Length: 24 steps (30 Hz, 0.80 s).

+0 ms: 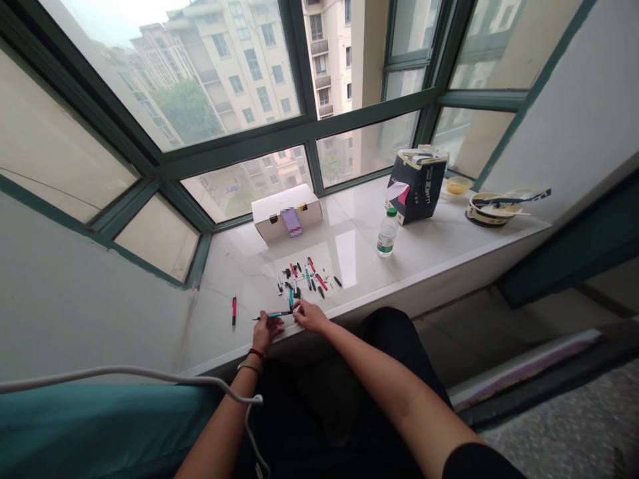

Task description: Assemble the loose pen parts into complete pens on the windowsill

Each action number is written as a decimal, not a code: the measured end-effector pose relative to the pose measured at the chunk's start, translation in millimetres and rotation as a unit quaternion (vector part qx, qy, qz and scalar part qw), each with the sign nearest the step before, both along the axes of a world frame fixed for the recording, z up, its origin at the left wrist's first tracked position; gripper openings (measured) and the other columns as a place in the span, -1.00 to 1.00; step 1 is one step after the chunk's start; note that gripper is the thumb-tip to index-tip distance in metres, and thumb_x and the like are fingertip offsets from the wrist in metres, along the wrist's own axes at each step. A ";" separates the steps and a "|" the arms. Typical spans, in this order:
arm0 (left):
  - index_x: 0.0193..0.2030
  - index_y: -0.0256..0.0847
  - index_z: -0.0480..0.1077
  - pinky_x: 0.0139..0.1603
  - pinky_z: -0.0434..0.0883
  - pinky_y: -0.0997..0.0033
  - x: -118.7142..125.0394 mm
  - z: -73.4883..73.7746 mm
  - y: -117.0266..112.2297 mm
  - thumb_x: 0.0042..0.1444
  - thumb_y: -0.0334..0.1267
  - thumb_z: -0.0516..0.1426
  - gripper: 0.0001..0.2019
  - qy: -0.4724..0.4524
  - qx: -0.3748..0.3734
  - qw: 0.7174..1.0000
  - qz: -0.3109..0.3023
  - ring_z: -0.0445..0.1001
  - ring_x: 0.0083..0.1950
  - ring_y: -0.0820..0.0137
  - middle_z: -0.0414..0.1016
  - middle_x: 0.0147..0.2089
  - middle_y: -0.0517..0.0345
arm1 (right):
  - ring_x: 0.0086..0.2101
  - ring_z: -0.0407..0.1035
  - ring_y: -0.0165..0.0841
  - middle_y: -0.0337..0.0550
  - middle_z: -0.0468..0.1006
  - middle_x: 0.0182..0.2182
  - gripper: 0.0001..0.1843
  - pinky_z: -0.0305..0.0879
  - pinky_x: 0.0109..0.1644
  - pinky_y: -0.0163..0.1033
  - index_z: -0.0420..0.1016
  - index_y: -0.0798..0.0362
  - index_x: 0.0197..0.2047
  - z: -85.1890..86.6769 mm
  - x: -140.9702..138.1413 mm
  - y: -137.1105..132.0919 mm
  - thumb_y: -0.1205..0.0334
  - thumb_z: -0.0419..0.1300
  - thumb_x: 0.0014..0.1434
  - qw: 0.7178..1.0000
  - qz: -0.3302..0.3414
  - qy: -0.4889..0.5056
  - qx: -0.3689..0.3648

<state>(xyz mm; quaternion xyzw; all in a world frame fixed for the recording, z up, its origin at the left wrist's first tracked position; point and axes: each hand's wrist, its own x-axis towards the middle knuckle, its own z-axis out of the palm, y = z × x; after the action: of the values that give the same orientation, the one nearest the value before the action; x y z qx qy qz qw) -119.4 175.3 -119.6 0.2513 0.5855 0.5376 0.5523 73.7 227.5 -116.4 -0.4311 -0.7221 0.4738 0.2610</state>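
Observation:
Near the front edge of the sill my left hand (268,329) is closed on a blue and black pen (277,314), its metal tip pointing left. My right hand (309,316) pinches at the pen's right end, and what sits between those fingertips is too small to make out. Just beyond both hands lie several loose pen parts (308,274), with pink, blue and black barrels and small pieces among them. A blue barrel (291,297) lies closest to the fingers. Off to the left, a pink and black pen (234,311) rests alone.
A white box (272,229) with a phone (292,223) against it stands by the window. To the right are a green-capped bottle (387,234), a dark paper bag (424,189), a small bowl (466,186) and a larger bowl (482,214). A white cable (200,379) crosses at lower left.

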 end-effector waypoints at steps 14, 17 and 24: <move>-0.24 -0.33 0.43 -0.42 0.47 0.40 2.0 2.7 -0.1 0.17 0.21 0.01 -0.46 0.006 -0.002 1.000 0.003 0.43 -0.54 0.46 0.51 -0.46 0.07 | -0.33 0.48 -0.38 -0.32 0.61 -0.41 -0.89 0.23 -0.19 -0.34 0.42 -0.06 -0.14 3.4 1.5 -3.9 0.22 0.11 0.27 1.000 -0.004 -0.011 0.021; -0.23 -0.33 0.44 -0.42 0.47 0.40 1.5 1.9 -0.1 0.18 0.20 0.01 -0.46 0.002 0.001 1.000 0.003 0.43 -0.54 0.46 0.51 -0.46 0.06 | -0.36 0.47 -0.39 -0.33 0.61 -0.42 -0.89 0.22 -0.19 -0.34 0.41 -0.07 -0.15 3.3 1.2 -3.9 0.24 0.08 0.29 1.000 -0.001 -0.012 0.021; -0.23 -0.34 0.45 -0.41 0.48 0.39 -0.4 -2.3 0.5 0.19 0.20 0.00 -0.46 0.003 0.000 1.000 0.004 0.43 -0.53 0.46 0.52 -0.45 0.04 | -0.36 0.46 -0.37 -0.32 0.59 -0.44 -0.90 0.19 -0.22 -0.34 0.40 -0.07 -0.18 0.1 -1.0 -3.6 0.26 0.07 0.29 0.999 -0.014 -0.025 0.026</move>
<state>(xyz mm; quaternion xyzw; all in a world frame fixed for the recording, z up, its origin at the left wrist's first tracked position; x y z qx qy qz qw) -119.8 175.8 -122.0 0.2501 0.5881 0.5392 0.5485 72.7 224.0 -116.3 -0.4456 -0.7344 0.4405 0.2607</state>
